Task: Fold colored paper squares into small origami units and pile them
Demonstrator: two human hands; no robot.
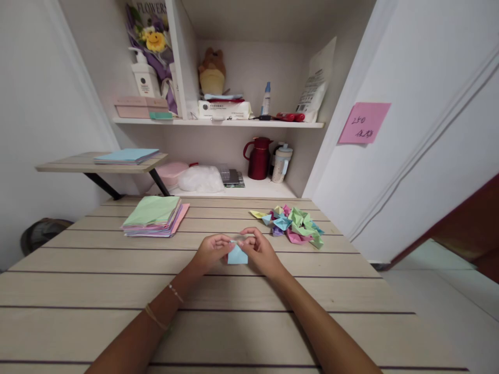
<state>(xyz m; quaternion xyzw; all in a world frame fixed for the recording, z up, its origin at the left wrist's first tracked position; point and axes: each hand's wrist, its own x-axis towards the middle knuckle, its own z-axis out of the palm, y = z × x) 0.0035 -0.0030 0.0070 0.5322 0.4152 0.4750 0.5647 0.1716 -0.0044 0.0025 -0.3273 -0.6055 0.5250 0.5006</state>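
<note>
A small piece of folded light-blue paper (237,255) is held between my two hands above the middle of the striped wooden desk (241,322). My left hand (212,250) pinches its upper left side, with the thumb lying on the front of the paper. From the other side, my right hand (259,250) grips its upper right part, thumb in front and index finger raised and curled. The paper's top edge is partly covered by my thumbs, and its lower edge hangs straight toward me. The fingers behind the paper are mostly hidden.
Colourful folded paper boats (296,224) lie in a pile to the right. A stack of coloured paper sheets (153,215) sits at the left, below a small raised shelf (78,162) bearing blue sheets (127,156). At the back stands a dark red jug (259,160).
</note>
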